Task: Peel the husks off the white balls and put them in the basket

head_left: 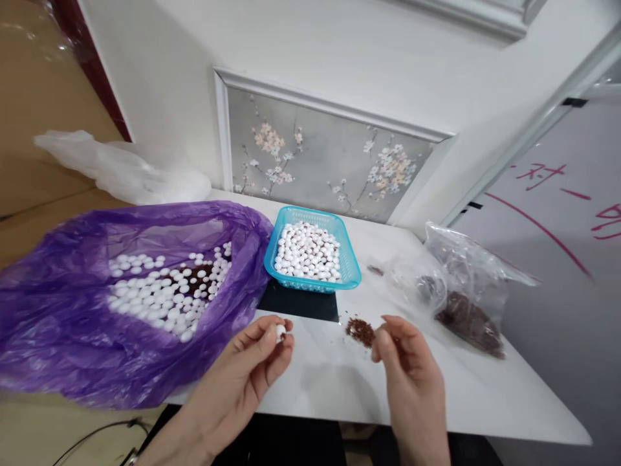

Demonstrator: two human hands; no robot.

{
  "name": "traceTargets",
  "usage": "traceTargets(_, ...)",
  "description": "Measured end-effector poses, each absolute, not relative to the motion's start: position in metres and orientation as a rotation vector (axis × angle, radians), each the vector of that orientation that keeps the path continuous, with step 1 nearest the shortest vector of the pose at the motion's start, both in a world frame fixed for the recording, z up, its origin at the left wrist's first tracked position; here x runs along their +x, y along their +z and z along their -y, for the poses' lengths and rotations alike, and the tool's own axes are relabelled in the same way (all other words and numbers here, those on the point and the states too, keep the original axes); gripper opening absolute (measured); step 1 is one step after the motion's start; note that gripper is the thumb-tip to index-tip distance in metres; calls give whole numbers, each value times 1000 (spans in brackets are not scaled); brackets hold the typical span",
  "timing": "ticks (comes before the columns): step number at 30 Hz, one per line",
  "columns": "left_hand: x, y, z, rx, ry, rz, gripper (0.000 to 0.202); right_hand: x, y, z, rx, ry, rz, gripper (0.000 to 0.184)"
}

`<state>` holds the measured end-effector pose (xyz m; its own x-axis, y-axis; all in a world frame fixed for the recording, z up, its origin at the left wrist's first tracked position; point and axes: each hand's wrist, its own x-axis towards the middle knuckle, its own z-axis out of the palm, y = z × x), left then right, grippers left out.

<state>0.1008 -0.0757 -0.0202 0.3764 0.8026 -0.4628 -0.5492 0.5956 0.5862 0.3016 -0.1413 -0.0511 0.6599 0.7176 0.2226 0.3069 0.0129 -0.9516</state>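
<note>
Between the thumb and fingers of my left hand [262, 356] is a small white ball [280, 332], with a brown patch showing low on it. My right hand [410, 369] is closed in a pinch at the right edge of a small heap of reddish-brown flakes [359, 331]; whatever its fingertips hold is too small to make out. Behind the hands stands a blue plastic basket [349, 262] full of white balls with brown bits among them. An open purple plastic bag [63, 304] to the left contains many more white balls [150, 301] and some brown material.
On the white table [466, 388], a clear bag [473, 317] of brown material leans at the right, beside a crumpled clear plastic bag [412, 278]. A black flat piece [298, 301] lies before the basket. A whiteboard [557, 259] borders the right side; white plastic [140, 171] lies back left.
</note>
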Motion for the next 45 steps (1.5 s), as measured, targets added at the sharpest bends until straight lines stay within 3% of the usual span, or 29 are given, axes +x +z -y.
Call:
traceTargets(5,115,-4,47,650,1113,-719,12,347,-72,150,-1979,216,981,32)
traceTargets(11,143,6,-13,1702,1402,-996,16,338,-83,140,-2085,137,1353,35)
traceTargets(23,88,19,2,2156,1151,-1204,24,333,-107,138,-2021,60,1439,27)
traceTargets(28,4,20,-13,2343,621,-1716,28,331,-107,136,-2030,104,1430,24)
traceTargets(31,-24,12,-17,2347,497,-1791,27,327,-106,135,-2024,113,1415,24)
traceTargets(41,-18,-3,-12,2389,353,-1860,30,324,-84,132,-1952,213,1332,23)
traceTargets(45,-8,12,-3,2337,638,-1874,30,322,-74,130,-1904,312,1229,21)
